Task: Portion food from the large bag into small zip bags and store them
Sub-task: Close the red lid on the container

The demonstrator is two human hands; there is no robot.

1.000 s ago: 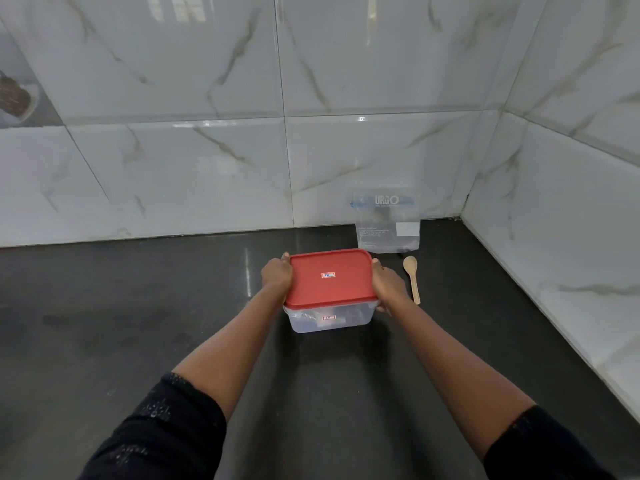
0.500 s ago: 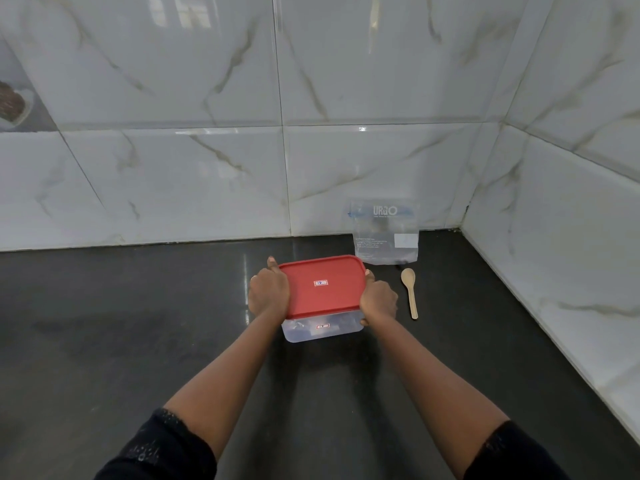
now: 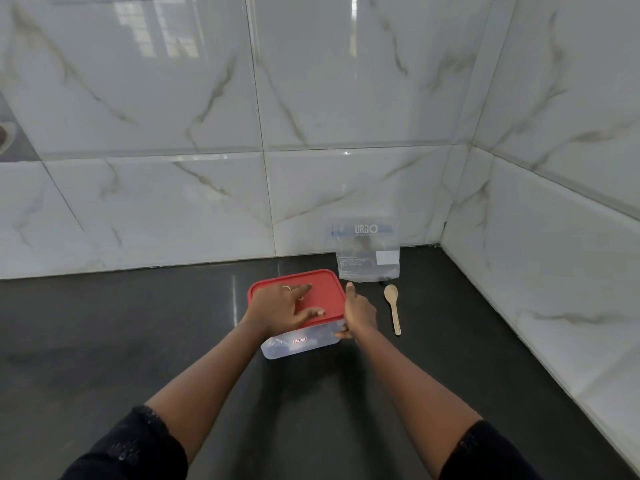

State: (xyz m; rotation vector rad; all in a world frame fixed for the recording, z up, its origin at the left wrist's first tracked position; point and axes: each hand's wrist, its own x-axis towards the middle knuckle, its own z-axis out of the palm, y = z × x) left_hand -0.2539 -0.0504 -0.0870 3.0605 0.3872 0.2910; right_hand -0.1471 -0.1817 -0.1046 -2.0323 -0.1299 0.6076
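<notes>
A clear plastic container (image 3: 304, 342) with a red lid (image 3: 327, 292) sits on the dark countertop. My left hand (image 3: 280, 308) lies flat on top of the lid, fingers spread and pressing down. My right hand (image 3: 360, 315) grips the container's right end, thumb up along the lid's edge and fingers curled on the clear wall. A clear zip bag (image 3: 367, 252) with printed lettering stands upright against the back wall, just behind the container. A wooden spoon (image 3: 393, 306) lies to the right of the container.
The dark countertop (image 3: 138, 341) runs into a corner of white marble wall tiles (image 3: 554, 271) at back and right. A round object (image 3: 3, 136) shows at the far left edge.
The container came down to the countertop. My left hand moved from gripping the lid's left edge to lying flat on top of it. My right hand stays at the right end.
</notes>
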